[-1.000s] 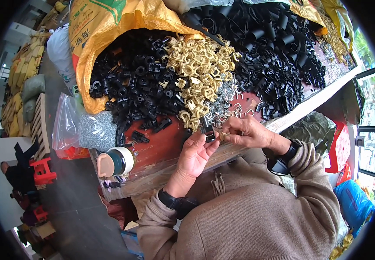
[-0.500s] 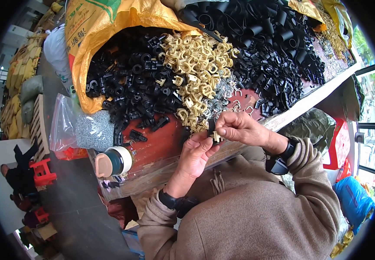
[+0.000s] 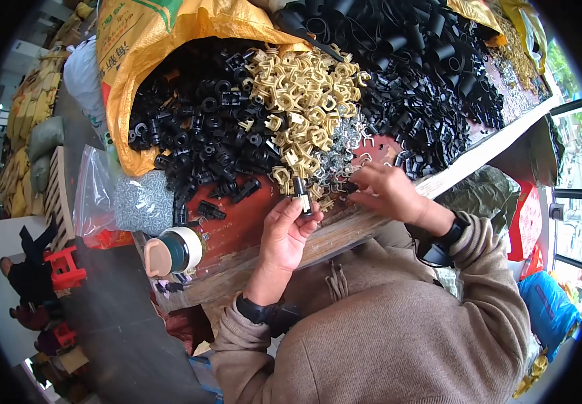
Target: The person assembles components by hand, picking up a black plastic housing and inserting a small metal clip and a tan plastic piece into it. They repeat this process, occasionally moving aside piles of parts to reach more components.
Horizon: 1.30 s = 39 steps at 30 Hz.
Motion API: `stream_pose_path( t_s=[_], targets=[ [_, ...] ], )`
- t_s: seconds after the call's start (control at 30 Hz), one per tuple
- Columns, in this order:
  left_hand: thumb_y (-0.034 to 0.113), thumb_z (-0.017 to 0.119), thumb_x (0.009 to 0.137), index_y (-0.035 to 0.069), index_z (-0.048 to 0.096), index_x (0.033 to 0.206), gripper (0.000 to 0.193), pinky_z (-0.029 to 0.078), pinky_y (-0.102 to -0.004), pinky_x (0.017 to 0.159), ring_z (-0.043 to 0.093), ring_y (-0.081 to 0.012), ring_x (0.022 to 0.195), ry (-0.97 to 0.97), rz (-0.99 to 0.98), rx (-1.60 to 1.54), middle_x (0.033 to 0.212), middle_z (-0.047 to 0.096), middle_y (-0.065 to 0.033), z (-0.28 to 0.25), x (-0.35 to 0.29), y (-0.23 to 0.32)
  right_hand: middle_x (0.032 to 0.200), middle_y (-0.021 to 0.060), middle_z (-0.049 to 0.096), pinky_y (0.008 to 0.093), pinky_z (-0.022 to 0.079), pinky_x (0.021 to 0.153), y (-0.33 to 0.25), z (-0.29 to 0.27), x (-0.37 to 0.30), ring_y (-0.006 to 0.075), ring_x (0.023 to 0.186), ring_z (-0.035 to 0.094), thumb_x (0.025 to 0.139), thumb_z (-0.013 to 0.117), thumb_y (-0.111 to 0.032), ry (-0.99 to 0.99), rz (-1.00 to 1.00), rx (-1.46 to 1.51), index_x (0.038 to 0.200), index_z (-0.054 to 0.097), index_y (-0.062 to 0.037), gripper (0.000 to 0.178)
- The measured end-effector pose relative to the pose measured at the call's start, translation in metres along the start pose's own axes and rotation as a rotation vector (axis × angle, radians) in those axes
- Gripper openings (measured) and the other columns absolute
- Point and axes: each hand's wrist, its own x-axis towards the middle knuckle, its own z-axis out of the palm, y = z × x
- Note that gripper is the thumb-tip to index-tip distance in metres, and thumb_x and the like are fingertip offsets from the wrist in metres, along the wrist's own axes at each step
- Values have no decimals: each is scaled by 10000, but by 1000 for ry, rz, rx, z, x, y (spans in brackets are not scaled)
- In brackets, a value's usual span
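My left hand (image 3: 284,236) pinches a black plastic fitting (image 3: 299,187) with a cream clip (image 3: 305,203) on it, held upright over the table's near edge. My right hand (image 3: 392,195) hovers at the near end of the small silver metal clips (image 3: 345,151), fingers bent, thumb apart from them; nothing shows clearly between them. Ahead of my left hand lies a heap of cream plastic clips (image 3: 304,94). To its left spreads a pile of black plastic fittings (image 3: 217,128). Smaller black parts (image 3: 415,111) are heaped beyond my right hand.
An orange woven sack (image 3: 126,81) opens over the black fittings. A clear bag of screws (image 3: 144,205) and a lidded cup (image 3: 176,250) stand at the table's left corner. Black tube pieces (image 3: 398,34) lie at the back. The wooden table edge (image 3: 237,273) runs before me.
My hands have parted. The left moved slightly left, raising the black fitting with its cream clip; the right let go of it and shifted right to the silver clips.
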Motion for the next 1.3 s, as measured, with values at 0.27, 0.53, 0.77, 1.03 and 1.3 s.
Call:
stream_pose_path(
  t_s=[0.27,0.53,0.77,1.03,1.3],
  targets=[
    [141,562,788,33,534,966,210,479,-174,560,586,-136,679,-8,-39,133,824,580,-51,6,1,-12,725,103,523,305,435,504,19,18,5,218,577,553,727,559,-106,-48,-145,-125,814,500,-22,135],
    [145,538,806,39,500,1067,284,461,-170,627,569,-115,753,-72,-64,166,915,564,-19,14,1,-14,797,32,566,202,423,528,1,1,7,110,642,553,837,471,-143,-164,447,1293,912,506,-32,138],
    [140,535,808,41,506,1060,272,457,-169,634,566,-109,757,-86,-71,170,923,565,-21,14,0,-11,785,14,554,178,428,547,-1,-3,3,89,627,549,837,481,-125,-235,463,1407,914,493,-31,123],
    [144,547,799,51,537,1017,237,458,-176,645,570,-105,771,-152,-103,186,896,581,-17,17,-1,-17,798,49,546,226,436,551,-13,1,5,126,671,543,762,584,-113,-76,137,980,836,542,-11,133],
    [175,540,807,58,546,993,220,464,-199,661,572,-103,779,-191,-102,170,887,583,-9,17,-3,-18,775,72,506,279,428,564,-25,5,3,188,706,515,703,633,-121,217,-210,351,854,566,4,207]
  ],
)
